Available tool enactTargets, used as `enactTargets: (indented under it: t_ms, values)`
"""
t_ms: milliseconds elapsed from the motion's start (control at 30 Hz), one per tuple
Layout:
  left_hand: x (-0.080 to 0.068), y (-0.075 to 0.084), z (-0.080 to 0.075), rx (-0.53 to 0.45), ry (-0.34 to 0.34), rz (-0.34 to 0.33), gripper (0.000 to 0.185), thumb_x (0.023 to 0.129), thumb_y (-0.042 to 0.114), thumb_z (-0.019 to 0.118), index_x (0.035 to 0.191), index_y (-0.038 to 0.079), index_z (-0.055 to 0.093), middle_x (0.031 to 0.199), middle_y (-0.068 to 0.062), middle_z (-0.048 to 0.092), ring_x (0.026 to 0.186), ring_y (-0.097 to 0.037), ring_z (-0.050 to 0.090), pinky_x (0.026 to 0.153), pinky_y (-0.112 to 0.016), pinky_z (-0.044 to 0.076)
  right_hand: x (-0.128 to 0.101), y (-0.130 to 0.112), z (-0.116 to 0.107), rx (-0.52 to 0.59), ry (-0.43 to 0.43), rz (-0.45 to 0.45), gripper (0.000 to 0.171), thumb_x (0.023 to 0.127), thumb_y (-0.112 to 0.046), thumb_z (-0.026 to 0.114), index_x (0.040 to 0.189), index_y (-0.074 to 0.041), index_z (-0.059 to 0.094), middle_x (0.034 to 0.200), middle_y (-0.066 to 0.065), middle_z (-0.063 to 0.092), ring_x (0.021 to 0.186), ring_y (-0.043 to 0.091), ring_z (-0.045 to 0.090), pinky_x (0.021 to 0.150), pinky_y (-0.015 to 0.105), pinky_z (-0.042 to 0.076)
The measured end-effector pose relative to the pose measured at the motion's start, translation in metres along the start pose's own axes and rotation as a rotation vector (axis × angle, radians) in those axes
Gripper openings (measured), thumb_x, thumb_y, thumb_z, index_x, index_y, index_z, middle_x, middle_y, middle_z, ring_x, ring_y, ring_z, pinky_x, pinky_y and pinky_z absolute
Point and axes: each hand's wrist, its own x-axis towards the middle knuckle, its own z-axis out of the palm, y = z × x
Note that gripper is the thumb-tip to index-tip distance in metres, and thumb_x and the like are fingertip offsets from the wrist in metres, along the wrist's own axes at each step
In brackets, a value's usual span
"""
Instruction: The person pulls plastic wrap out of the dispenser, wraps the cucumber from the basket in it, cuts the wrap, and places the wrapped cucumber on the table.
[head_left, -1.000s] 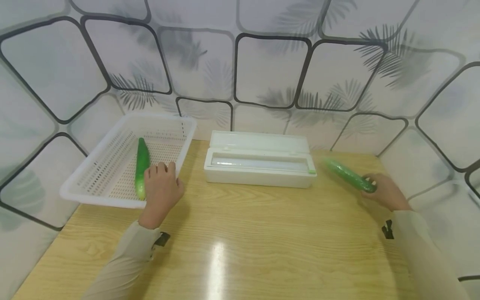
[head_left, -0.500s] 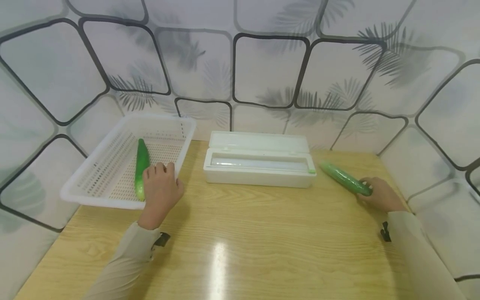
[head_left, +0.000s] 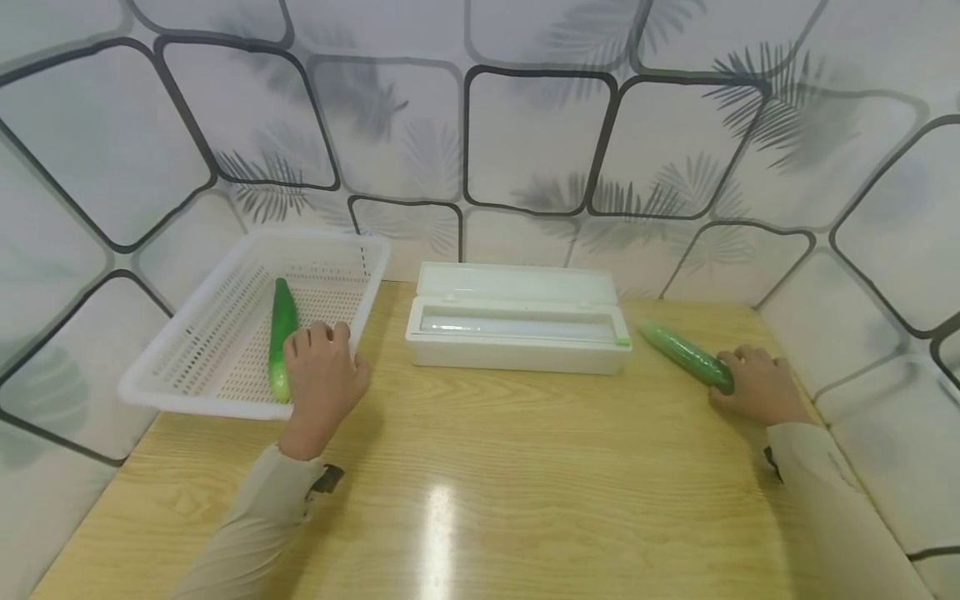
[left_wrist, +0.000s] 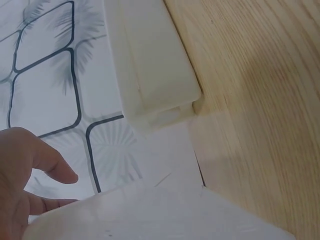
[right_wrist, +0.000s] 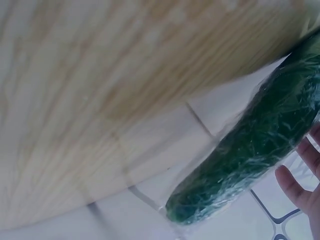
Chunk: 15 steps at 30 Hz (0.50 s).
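Observation:
In the head view my left hand (head_left: pixel 322 375) is at the near right corner of a white plastic basket (head_left: pixel 195 342), fingers bent loosely over the rim. A bare green cucumber (head_left: pixel 282 333) lies in the basket beside those fingers. The left wrist view shows the thumb (left_wrist: pixel 57 167) apart from the finger below it, with nothing between. On the right, my right hand (head_left: pixel 761 387) holds the near end of a cucumber (head_left: pixel 684 350) wrapped in clear film. In the right wrist view the crinkled film covers this wrapped cucumber (right_wrist: pixel 250 145), with fingertips along its side.
A white cling film box (head_left: pixel 517 354) stands mid-table against the wall, its lid (head_left: pixel 517 283) raised and a film roll (head_left: pixel 517 327) inside. The wooden table (head_left: pixel 540 483) is bounded by patterned walls (head_left: pixel 540 142) at the back and sides.
The right hand and wrapped cucumber have shifted slightly left, and the hand now sits further over the cucumber's near end. The left hand and basket have stayed almost still.

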Motion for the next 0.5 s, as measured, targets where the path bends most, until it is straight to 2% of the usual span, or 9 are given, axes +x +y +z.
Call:
enactTargets:
  t_ms: [167,267,367,433,500]
  values:
    - [0.003,0.007,0.004,-0.019,0.082,0.04,0.026,0.069,0.008,0.06,0.091,-0.006,0.061,0.09,-0.026,0.06,0.084,-0.044,0.054,0.082,-0.054,0.043,0.003,-0.001,0.0,0.01,-0.003,-0.008,0.068,0.077,-0.04,0.069,0.126,0.002,0.049,0.117,0.029,0.052,0.104,0.044,0.048,0.076,0.06,0.039]
    - [0.007,0.013,0.007,-0.05,0.096,0.065,0.03,0.068,0.008,0.061,0.095,-0.005,0.06,0.096,-0.026,0.059,0.092,-0.043,0.052,0.087,-0.054,0.04,0.006,-0.003,-0.001,0.014,0.028,-0.033,0.071,0.075,-0.041,0.072,0.126,0.002,0.049,0.116,0.03,0.052,0.104,0.045,0.049,0.076,0.063,0.039]
    - [0.012,0.021,0.008,-0.101,0.082,0.109,0.033,0.068,0.009,0.064,0.098,-0.005,0.058,0.099,-0.025,0.057,0.097,-0.042,0.048,0.091,-0.054,0.038,0.012,-0.011,-0.008,0.017,0.088,-0.067,0.072,0.073,-0.039,0.074,0.127,0.002,0.048,0.116,0.031,0.052,0.103,0.046,0.05,0.077,0.065,0.039]
    - [0.018,0.028,0.009,-0.156,0.05,0.181,0.037,0.069,0.01,0.066,0.102,-0.004,0.058,0.102,-0.024,0.057,0.099,-0.04,0.048,0.094,-0.052,0.038,0.02,-0.024,-0.016,0.017,0.147,-0.092,0.072,0.072,-0.036,0.076,0.126,0.002,0.049,0.115,0.031,0.053,0.102,0.047,0.051,0.078,0.066,0.041]
    - [0.024,0.038,0.01,-0.221,-0.011,0.276,0.041,0.07,0.012,0.069,0.107,-0.003,0.057,0.105,-0.022,0.057,0.101,-0.038,0.05,0.096,-0.049,0.04,0.029,-0.044,-0.026,0.05,0.21,-0.118,0.071,0.07,-0.033,0.077,0.125,0.003,0.05,0.115,0.03,0.055,0.103,0.047,0.051,0.081,0.066,0.041]
